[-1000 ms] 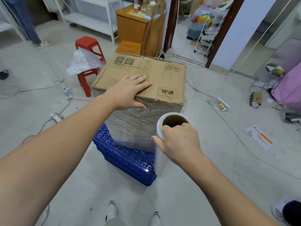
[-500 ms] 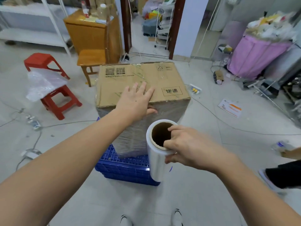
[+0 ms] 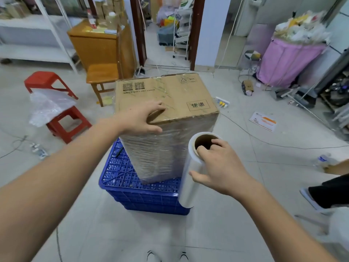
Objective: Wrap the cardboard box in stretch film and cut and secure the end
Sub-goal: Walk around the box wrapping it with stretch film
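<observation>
A tall cardboard box [image 3: 170, 95] stands on an upturned blue plastic crate [image 3: 143, 193]. Its sides are wrapped in clear stretch film; the top is bare card with printed codes. My left hand [image 3: 139, 120] grips the box's near left top corner, fingers on top and thumb on the filmed side. My right hand [image 3: 217, 167] holds an upright roll of stretch film [image 3: 190, 178] by its cardboard core, fingers hooked into the open end. The roll hangs just right of the box's near corner, over the crate's edge. I cannot see a film strand between roll and box.
Two red stools [image 3: 56, 108] with a plastic sheet stand to the left, a wooden chair [image 3: 103, 76] and cabinet behind the box. Cables and power strips cross the floor. A pink bin [image 3: 289, 61] is at the back right. Another person's leg [image 3: 328, 193] enters at the right edge.
I have stepped around the box, so it now shows from another side. My left hand slid from flat on top to gripping the corner. The roll stayed by the near right corner.
</observation>
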The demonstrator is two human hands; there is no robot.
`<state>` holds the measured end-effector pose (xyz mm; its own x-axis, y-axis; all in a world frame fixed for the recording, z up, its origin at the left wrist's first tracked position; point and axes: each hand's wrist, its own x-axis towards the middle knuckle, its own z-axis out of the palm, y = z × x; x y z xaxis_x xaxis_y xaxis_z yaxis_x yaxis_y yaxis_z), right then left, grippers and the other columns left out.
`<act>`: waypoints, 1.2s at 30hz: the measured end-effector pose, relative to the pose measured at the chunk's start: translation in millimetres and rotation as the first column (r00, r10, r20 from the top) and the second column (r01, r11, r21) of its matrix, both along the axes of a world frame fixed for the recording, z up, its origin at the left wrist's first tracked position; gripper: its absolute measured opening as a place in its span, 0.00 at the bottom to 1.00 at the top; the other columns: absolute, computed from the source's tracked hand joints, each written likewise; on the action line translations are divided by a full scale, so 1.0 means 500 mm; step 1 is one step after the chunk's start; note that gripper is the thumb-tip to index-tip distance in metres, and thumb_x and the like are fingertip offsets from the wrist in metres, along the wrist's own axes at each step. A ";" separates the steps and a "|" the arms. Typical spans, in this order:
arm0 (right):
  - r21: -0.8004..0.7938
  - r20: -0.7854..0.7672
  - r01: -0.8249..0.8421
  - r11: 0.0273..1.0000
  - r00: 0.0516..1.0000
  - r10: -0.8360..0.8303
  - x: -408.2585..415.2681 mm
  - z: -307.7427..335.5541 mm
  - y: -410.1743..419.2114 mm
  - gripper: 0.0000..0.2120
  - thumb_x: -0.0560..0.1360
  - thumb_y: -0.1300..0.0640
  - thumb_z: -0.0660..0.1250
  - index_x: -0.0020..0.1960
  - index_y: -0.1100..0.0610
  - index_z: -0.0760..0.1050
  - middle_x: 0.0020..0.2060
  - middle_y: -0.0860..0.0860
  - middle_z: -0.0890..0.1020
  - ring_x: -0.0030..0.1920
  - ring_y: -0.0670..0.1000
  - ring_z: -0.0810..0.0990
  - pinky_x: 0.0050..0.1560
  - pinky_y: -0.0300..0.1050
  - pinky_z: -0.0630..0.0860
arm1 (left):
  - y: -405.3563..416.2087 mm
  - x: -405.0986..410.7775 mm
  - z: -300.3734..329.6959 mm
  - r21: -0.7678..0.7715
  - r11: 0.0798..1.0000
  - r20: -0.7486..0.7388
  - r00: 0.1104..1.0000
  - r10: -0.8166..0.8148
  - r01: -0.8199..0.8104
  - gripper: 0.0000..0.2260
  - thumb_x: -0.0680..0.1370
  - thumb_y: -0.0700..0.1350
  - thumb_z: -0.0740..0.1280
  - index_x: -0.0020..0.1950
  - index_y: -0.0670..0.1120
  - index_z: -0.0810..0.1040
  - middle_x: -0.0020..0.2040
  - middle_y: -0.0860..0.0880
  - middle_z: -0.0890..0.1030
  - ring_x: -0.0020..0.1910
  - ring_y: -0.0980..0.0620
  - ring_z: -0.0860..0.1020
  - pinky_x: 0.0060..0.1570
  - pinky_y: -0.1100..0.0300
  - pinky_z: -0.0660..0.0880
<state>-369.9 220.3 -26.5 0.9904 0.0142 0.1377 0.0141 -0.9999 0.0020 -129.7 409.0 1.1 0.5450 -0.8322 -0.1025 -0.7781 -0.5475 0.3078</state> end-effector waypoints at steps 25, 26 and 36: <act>-0.050 0.252 0.222 0.974 0.946 -0.203 0.119 -0.032 0.178 0.26 0.66 0.41 0.77 0.29 0.52 0.62 0.21 0.45 0.61 0.24 0.52 0.72 0.59 0.48 0.74 | 0.156 0.123 -0.071 0.099 0.930 0.366 0.856 -0.365 0.354 0.38 0.79 0.72 0.53 0.84 0.60 0.44 0.84 0.53 0.45 0.83 0.49 0.46 0.81 0.48 0.46; -0.055 0.241 0.198 0.979 0.954 -0.179 0.123 -0.034 0.190 0.24 0.66 0.43 0.78 0.28 0.52 0.65 0.22 0.45 0.60 0.25 0.52 0.71 0.60 0.48 0.74 | 0.153 0.125 -0.081 0.048 0.935 0.401 0.850 -0.341 0.353 0.34 0.81 0.70 0.53 0.84 0.59 0.48 0.84 0.52 0.50 0.83 0.47 0.51 0.81 0.47 0.49; -0.047 0.097 0.044 0.998 0.995 -0.040 0.099 0.002 0.270 0.18 0.67 0.46 0.78 0.32 0.52 0.72 0.24 0.44 0.67 0.31 0.49 0.67 0.66 0.50 0.72 | 0.136 0.109 -0.118 -0.034 0.938 0.495 0.821 -0.284 0.345 0.29 0.82 0.63 0.58 0.82 0.57 0.60 0.82 0.48 0.62 0.80 0.43 0.62 0.76 0.44 0.58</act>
